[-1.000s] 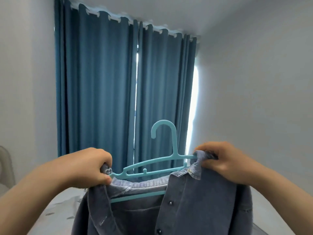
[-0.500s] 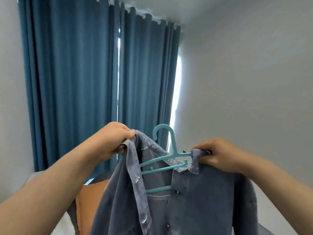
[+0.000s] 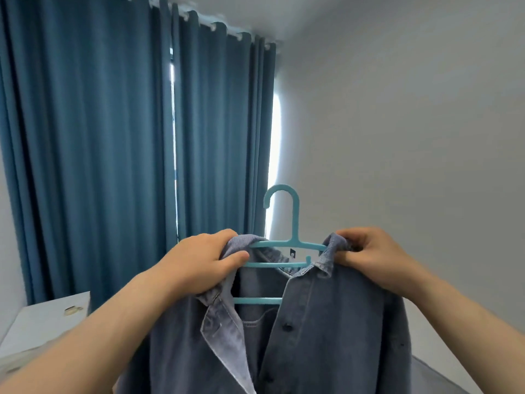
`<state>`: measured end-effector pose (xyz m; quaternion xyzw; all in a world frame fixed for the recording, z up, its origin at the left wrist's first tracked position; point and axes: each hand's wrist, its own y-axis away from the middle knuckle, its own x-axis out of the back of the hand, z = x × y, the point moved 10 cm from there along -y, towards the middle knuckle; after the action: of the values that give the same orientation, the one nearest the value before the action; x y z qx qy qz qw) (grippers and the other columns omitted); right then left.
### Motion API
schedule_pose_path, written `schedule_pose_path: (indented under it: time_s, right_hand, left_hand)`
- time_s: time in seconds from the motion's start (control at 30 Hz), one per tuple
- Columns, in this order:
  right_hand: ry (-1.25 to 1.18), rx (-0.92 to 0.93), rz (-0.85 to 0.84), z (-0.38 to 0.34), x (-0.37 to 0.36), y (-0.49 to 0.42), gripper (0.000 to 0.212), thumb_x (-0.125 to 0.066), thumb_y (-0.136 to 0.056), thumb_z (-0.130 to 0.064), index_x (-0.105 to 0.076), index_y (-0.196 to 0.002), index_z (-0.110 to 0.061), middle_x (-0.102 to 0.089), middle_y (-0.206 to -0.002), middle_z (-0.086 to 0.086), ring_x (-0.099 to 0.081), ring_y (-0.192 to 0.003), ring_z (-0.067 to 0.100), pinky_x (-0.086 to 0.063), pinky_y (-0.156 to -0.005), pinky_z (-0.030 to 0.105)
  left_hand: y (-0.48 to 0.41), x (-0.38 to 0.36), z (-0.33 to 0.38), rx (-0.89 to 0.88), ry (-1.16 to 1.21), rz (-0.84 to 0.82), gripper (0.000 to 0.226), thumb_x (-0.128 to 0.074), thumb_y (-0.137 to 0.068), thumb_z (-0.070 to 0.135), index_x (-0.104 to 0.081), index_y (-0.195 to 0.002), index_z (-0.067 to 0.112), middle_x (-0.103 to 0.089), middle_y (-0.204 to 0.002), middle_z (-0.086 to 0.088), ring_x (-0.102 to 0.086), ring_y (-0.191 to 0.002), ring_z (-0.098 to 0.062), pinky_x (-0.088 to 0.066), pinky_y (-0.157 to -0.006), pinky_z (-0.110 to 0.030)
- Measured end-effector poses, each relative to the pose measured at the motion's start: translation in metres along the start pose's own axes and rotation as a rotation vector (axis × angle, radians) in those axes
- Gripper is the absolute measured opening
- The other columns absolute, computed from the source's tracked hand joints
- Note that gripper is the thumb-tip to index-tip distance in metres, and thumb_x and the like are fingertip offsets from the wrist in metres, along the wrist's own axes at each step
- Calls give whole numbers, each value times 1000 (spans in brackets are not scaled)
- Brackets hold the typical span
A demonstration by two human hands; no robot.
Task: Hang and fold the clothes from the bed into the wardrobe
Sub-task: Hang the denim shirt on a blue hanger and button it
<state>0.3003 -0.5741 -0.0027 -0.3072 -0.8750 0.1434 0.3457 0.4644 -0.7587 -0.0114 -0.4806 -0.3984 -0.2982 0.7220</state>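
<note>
Denim shirt (image 3: 326,322) hangs on teal hanger (image 3: 295,223), collar pinched by left hand (image 3: 199,263) and right hand (image 3: 372,254)

The single head-worn camera looks forward and slightly up at blue curtains (image 3: 113,166) filling the frame's left and a grey wall (image 3: 412,137) on its right. The left hand (image 3: 199,263) and right hand (image 3: 372,257) enter close from the lower edge, gripping the denim shirt (image 3: 341,322) at lower centre.
</note>
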Motion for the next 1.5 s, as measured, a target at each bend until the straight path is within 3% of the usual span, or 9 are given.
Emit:
schedule_pose_path:
  time_s: [0.1,0.23,0.43,0.53,0.67,0.8,0.97,1.27,1.5]
  right_hand:
    - [230,15,-66,1,-6,-1,11,-66,-89,-14,-72,-85,-21,-67,-77,1,-55,-71,6,-45,-68,21]
    - [577,1,-202,28,-31,8,7,-52,-95,-24,-58,-94,-27,-65,-91,-12,-59,-87,9,-49,-83,32]
    - [525,-98,-149,69,-20,54,29,-49,-97,-17,-54,-122,-33,-63,-108,-16,-55,-98,4,-38,-78,7]
    - [484,-142,-105,76,6,69,25,-53,-94,-16,-61,-113,-31,-67,-103,-16,-59,-96,6,-46,-84,24]
    - [466,-157,-37,82,49,70,13,-56,-90,-16,-65,-94,-25,-67,-87,-11,-60,-85,8,-48,-81,34]
    - [516,-225,-5,123,77,69,8,-58,-90,-19,-64,-92,-23,-66,-85,-7,-60,-84,12,-49,-80,35]
    - [535,-415,-16,236,98,79,11,-59,-87,-21,-65,-93,-28,-65,-83,-16,-58,-81,4,-48,-77,30]
    - [353,-713,-27,530,105,100,17,-65,-80,-15,-68,-84,-31,-69,-82,-17,-61,-80,1,-47,-74,22]
    - [206,-825,69,759,100,105,34,-65,-84,-6,-63,-82,-39,-67,-80,-21,-59,-80,-11,-40,-66,4]
  left_hand:
    - [-3,-5,-2,25,-142,61,39,-38,-92,60,-46,-80,24,-58,-76,10,-57,-77,-17,-45,-69,-35]
    - [-5,-20,10,39,-131,123,43,-33,-92,62,-39,-70,25,-54,-73,11,-53,-76,-18,-38,-65,-33]
    - [-6,-61,52,-23,-91,51,49,-38,-87,68,-42,-70,23,-58,-71,8,-56,-73,-17,-45,-65,-34]
    - [-16,-79,68,-55,90,-84,55,-30,-77,75,-44,-68,22,-57,-68,6,-56,-70,-15,-47,-67,-37]
    - [-49,-105,89,-118,395,-265,24,-40,-64,37,-49,-69,15,-52,-69,-5,-50,-69,-22,-44,-70,-45]
    - [-77,-159,100,-150,451,-397,29,-47,-59,25,-63,-81,17,-69,-82,-9,-63,-74,-21,-51,-73,-50]
    - [-114,-265,115,-218,351,-374,10,-59,-81,15,-61,-84,24,-65,-84,10,-61,-84,-13,-50,-77,-31]
    - [-175,-552,118,-36,242,-453,7,-48,-85,28,-43,-82,31,-63,-93,8,-59,-91,-20,-47,-77,-37]
    - [-223,-767,107,16,193,-451,6,-56,-87,26,-56,-86,20,-67,-89,-2,-59,-89,-32,-44,-70,-39]
